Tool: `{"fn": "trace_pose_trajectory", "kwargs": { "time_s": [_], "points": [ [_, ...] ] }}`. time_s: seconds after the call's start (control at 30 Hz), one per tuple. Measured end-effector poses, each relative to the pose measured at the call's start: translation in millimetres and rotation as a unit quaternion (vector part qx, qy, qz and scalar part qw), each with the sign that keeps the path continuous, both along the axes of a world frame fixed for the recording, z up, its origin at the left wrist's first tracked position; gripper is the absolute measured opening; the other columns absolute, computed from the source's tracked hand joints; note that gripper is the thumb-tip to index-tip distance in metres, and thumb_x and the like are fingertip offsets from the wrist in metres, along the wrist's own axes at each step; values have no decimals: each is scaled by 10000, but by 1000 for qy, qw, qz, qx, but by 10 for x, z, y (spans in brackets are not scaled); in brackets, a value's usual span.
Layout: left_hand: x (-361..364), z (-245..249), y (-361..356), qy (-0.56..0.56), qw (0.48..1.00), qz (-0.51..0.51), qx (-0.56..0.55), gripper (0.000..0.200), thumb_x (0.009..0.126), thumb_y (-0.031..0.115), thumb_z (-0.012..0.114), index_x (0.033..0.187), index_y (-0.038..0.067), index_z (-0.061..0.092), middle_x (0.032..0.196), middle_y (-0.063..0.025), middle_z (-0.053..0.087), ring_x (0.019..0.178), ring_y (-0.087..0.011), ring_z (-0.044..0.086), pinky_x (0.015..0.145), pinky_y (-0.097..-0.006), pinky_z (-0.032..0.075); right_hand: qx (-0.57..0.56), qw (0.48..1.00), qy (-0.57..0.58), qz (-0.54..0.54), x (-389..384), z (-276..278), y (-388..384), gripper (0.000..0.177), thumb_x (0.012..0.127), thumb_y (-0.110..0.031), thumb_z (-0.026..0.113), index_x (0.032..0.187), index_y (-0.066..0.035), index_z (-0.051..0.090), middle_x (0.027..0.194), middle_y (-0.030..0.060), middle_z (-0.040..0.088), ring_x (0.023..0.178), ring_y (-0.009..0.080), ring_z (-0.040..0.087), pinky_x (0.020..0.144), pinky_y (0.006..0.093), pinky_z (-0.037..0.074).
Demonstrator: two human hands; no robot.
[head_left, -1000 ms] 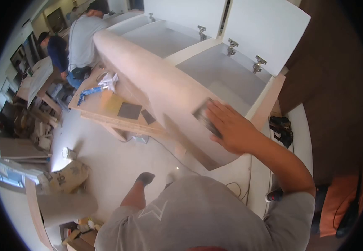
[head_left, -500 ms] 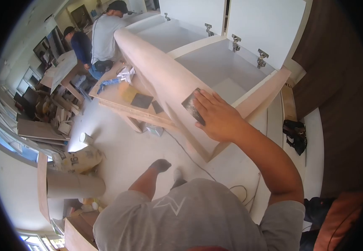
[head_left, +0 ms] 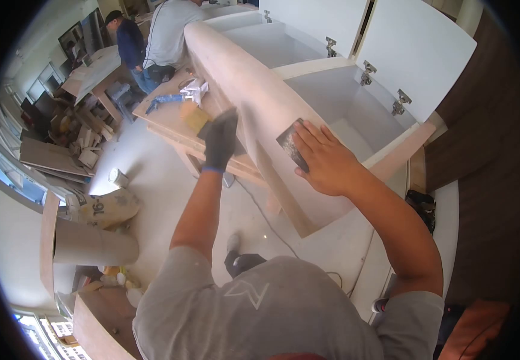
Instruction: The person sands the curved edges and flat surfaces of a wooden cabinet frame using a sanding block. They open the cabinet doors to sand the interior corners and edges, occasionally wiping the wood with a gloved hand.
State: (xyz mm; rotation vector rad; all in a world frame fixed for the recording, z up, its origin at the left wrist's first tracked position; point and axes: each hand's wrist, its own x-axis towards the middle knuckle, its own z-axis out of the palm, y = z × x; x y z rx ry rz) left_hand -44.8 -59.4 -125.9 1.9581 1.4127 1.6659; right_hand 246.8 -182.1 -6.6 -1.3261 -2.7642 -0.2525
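My bare right hand (head_left: 325,157) lies with its fingers over a dark, worn piece of sandpaper (head_left: 291,146), pressing it against the curved, pale pinkish front panel (head_left: 254,84) of a long cabinet. My left hand (head_left: 220,141), in a dark glove, hangs over the wooden bench (head_left: 159,129) beside the panel. Motion smears its fingers, so whether they grip anything cannot be made out. Just beyond the glove lies a yellow-brown piece (head_left: 194,117), with a blue crumpled item (head_left: 165,101) and a silvery crumpled wrapper (head_left: 195,90) farther back.
White doors (head_left: 419,54) on metal hinges stand raised over the cabinet's compartments. A person in grey (head_left: 173,36) and one in dark blue (head_left: 129,43) are farther back. Wood scraps (head_left: 83,126) pile at left; a cable (head_left: 263,213) crosses the floor near a white can (head_left: 118,177).
My gloved left hand has come into view over the bench. The right hand stays on the sandpaper against the panel. The camera view has shifted, and my feet have changed position.
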Motion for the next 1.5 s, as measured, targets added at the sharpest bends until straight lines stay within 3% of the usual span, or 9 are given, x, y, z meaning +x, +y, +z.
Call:
{"fn": "trace_pose_trajectory", "kwargs": {
  "time_s": [0.2,0.37,0.47,0.57,0.67,0.77,0.93,1.13,1.5],
  "points": [
    [-372,590,1367,-27,994,-70,76,435,1105,336,542,1240,-20,754,1259,-233,756,1212,-378,707,1077,-428,530,-42,998,-13,-44,96,218,-275,775,1044,-381,659,1630,40,378,1748,207,301,1636,362,250,1329,516,234],
    [-714,1056,2478,-40,996,-63,51,520,1103,439,518,1294,12,746,1303,-226,747,1246,-410,684,1101,-443,511,-15,999,2,-51,-450,156,588,787,1046,-405,652,1635,35,371,1749,206,301,1640,360,245,1334,517,230],
    [-680,1284,3039,23,994,-74,74,482,1112,425,502,1312,53,733,1336,-192,739,1245,-380,690,1094,-446,517,-8,997,13,-71,-880,1,1455,790,1060,-428,624,1640,38,361,1755,208,292,1644,356,244,1337,515,225],
    [-518,1090,3949,296,948,-19,117,397,1125,364,458,1313,136,722,1338,-127,743,1240,-322,699,1110,-514,501,9,995,29,-94,-1301,-88,2251,782,1076,-440,588,1643,45,353,1754,214,299,1645,352,248,1341,502,213],
    [-409,1007,3619,435,898,-4,71,347,1126,314,421,1280,196,709,1296,-75,754,1196,-273,711,1088,-606,491,-4,989,36,-141,-1670,-71,2815,786,1079,-442,582,1652,37,339,1762,208,282,1649,346,241,1342,498,215],
    [-433,788,3787,361,920,-5,152,354,1120,309,406,1261,219,718,1275,-47,761,1145,-277,718,1041,-660,493,5,987,52,-152,-1738,-128,2912,783,1073,-424,604,1653,31,339,1762,208,278,1647,351,242,1340,503,224],
    [-448,1042,3547,370,927,-37,47,275,1099,289,478,1164,217,735,1214,-19,768,1142,-255,698,1071,-628,479,-10,990,5,-142,-1455,-15,2125,772,1069,-396,623,1654,21,340,1758,211,285,1644,352,251,1346,490,215],
    [-477,840,3714,351,925,-22,146,289,1056,283,503,1203,202,737,1207,-16,776,1158,-255,705,1071,-609,481,22,981,91,-168,-1927,-151,3220,766,1058,-405,639,1627,37,379,1737,232,321,1628,364,290,1327,513,252],
    [-451,958,3622,375,921,-23,99,298,1047,236,480,1213,216,727,1199,-5,777,1171,-248,704,1048,-597,485,16,983,71,-171,-1703,-139,2531,744,1068,-406,604,1624,40,389,1735,212,340,1633,354,284,1331,519,253]
  ]
}}
